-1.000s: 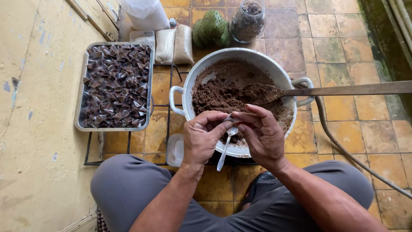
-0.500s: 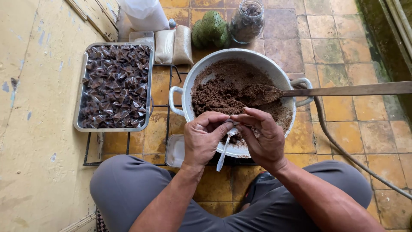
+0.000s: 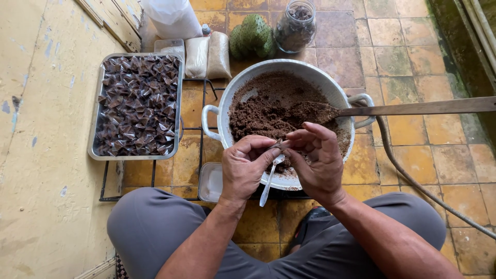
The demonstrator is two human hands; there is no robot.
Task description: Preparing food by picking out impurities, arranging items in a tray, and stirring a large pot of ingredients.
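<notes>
Glossy white enamel pot (image 3: 227,103); dull metal tray (image 3: 178,108); rough wooden paddle handle (image 3: 423,107).

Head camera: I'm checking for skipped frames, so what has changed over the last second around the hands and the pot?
Almost nothing. The left hand and right hand stay pressed together over the near rim of the white pot, working a small dark piece, with the white spoon still hanging from the left hand. Nothing was picked up or released. The tray of folded dark packets and wooden paddle lie as before.
</notes>
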